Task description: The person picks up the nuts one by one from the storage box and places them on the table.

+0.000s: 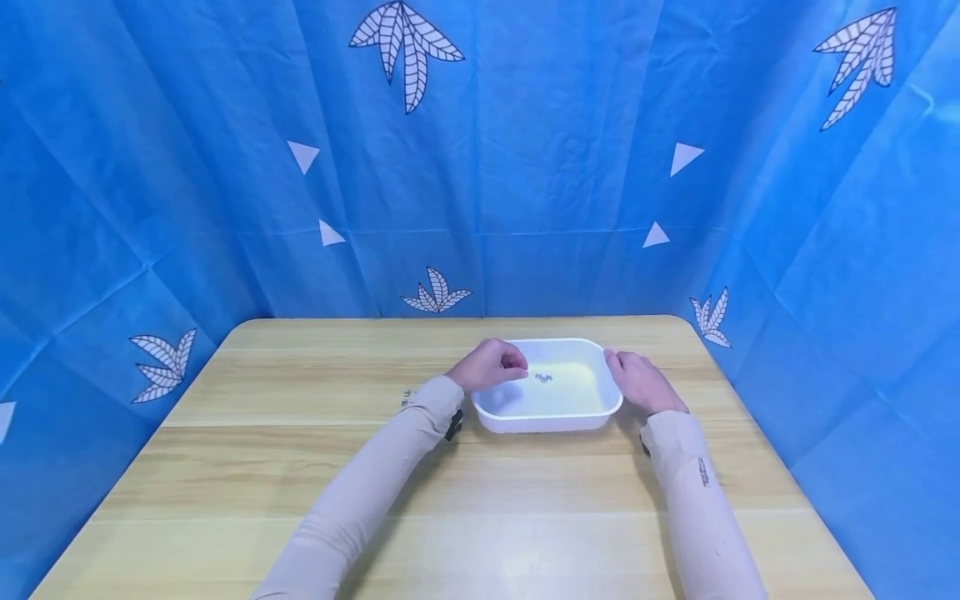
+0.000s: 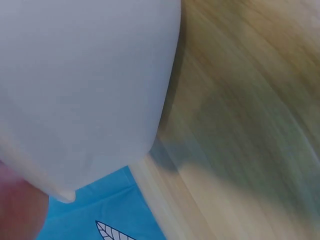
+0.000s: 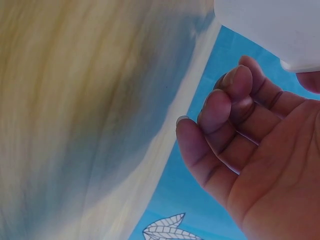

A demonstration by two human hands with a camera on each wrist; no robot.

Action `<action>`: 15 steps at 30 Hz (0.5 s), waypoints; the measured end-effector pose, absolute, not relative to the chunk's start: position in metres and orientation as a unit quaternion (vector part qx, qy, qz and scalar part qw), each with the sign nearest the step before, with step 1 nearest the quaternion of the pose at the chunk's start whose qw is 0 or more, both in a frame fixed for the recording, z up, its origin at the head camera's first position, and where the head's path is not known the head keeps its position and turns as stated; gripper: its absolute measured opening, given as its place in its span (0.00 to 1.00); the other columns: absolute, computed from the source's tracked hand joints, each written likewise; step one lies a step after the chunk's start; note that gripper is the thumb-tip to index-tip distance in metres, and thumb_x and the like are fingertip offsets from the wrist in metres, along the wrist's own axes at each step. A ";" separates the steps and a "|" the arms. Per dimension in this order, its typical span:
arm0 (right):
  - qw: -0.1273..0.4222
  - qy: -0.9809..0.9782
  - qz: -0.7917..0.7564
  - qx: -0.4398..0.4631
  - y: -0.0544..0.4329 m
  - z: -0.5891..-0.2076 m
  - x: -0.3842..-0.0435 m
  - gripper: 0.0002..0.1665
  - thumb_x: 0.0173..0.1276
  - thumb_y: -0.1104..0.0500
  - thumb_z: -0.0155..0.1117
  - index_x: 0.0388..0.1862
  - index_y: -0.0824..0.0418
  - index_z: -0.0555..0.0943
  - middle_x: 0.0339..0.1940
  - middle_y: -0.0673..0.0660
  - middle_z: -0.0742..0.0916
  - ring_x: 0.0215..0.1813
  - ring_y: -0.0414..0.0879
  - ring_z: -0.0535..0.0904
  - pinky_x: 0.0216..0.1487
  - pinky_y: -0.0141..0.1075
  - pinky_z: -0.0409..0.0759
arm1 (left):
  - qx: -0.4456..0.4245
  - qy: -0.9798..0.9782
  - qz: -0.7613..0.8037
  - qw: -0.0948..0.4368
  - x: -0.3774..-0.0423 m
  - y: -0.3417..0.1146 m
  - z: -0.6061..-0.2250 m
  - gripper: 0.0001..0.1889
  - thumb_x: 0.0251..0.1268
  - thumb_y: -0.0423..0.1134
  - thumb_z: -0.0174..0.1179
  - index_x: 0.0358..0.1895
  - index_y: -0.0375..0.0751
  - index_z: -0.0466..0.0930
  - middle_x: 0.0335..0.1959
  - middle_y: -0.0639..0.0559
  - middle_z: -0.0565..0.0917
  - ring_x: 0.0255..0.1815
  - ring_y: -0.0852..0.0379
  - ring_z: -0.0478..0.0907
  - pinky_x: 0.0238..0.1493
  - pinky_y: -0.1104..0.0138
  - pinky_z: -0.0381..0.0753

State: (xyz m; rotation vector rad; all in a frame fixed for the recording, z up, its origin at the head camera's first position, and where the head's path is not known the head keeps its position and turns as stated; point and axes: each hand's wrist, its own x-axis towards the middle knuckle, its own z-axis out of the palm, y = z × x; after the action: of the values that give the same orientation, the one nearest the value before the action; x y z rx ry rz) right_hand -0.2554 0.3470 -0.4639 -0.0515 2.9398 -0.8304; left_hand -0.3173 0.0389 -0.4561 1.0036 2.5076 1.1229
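Observation:
A white rectangular basin [image 1: 551, 408] stands on the table; its outer wall fills much of the left wrist view. Over its left side reaches my left hand [image 1: 491, 367], fingers bent and thumb close to them; whether anything is pinched there is too small to tell. Several small silvery pieces [image 1: 543, 378] lie together on the basin floor, just right of those fingertips. At the right rim, my right hand [image 1: 641, 382] holds the basin, its thumb at the edge. In the right wrist view the other fingers [image 3: 215, 112] curl loosely outside the wall.
More small silvery pieces [image 1: 407, 392] lie on the wooden table [image 1: 300, 467] left of the basin, partly hidden by the left sleeve [image 1: 375, 492]. A blue patterned curtain [image 1: 555, 167] hangs behind the table and along both sides.

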 end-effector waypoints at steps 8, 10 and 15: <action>0.036 0.965 -0.259 -0.024 0.348 -0.463 -0.259 0.45 0.85 0.38 0.24 0.71 0.73 0.72 0.65 0.74 0.81 0.70 0.71 0.76 0.74 0.63 0.70 | 0.344 0.866 0.343 0.115 -0.320 0.048 -0.453 0.08 0.68 0.34 0.68 0.46 0.35 0.89 0.42 0.46 0.92 0.40 0.59 0.84 0.48 0.71 0.85; 0.037 0.965 -0.259 -0.021 0.348 -0.463 -0.258 0.46 0.85 0.38 0.24 0.71 0.73 0.71 0.66 0.75 0.81 0.70 0.71 0.75 0.75 0.63 0.69 | 0.343 0.868 0.339 0.115 -0.321 0.051 -0.453 0.08 0.68 0.33 0.68 0.46 0.35 0.89 0.42 0.45 0.92 0.41 0.58 0.85 0.48 0.70 0.85; 0.048 0.963 -0.264 -0.015 0.346 -0.465 -0.257 0.46 0.85 0.37 0.25 0.72 0.73 0.70 0.67 0.75 0.80 0.70 0.71 0.75 0.75 0.64 0.69 | 0.333 0.875 0.327 0.126 -0.321 0.059 -0.461 0.07 0.68 0.31 0.67 0.46 0.35 0.89 0.43 0.45 0.91 0.43 0.56 0.86 0.50 0.70 0.85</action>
State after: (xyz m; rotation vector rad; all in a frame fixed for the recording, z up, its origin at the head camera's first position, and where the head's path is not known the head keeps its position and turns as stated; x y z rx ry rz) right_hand -0.2572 0.3462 -0.4652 -0.0465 2.9380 -0.8045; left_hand -0.3209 0.0586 -0.4612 0.9710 2.5490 0.9519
